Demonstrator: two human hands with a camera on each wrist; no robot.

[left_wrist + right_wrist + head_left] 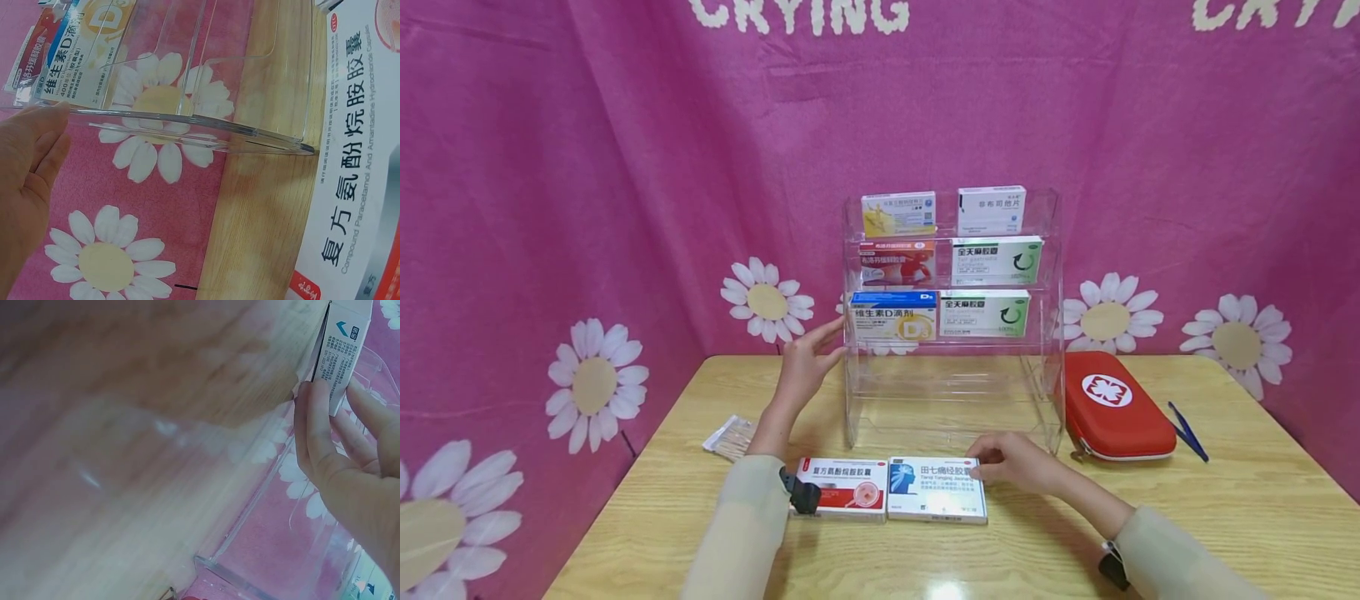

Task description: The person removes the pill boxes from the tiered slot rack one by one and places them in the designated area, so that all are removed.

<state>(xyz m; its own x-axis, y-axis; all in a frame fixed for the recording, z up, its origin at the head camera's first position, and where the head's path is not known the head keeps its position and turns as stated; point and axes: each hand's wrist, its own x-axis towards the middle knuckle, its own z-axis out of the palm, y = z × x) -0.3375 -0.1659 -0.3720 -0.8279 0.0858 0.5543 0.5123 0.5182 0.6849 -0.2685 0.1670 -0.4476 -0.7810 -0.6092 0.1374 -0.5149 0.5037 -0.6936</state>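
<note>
A clear acrylic tiered rack (1051, 275) stands at the back of the wooden table (1262, 508), with medicine boxes on its upper three tiers and a bare bottom tier. My left hand (817, 343) lies with straight fingers against the rack's left side wall; in the left wrist view the left hand (31, 169) sits at the acrylic edge (187, 122). In front of the rack lie a red and white box (842, 487) and a blue and white box (936, 490). My right hand (983, 468) pinches the blue and white box (342, 344) by its far right corner.
A red first-aid case (1112, 406) lies right of the rack, with blue tweezers (1187, 432) beyond it. A packet of cotton swabs (730, 437) sits at the left. A pink flowered curtain (587, 208) hangs behind the table.
</note>
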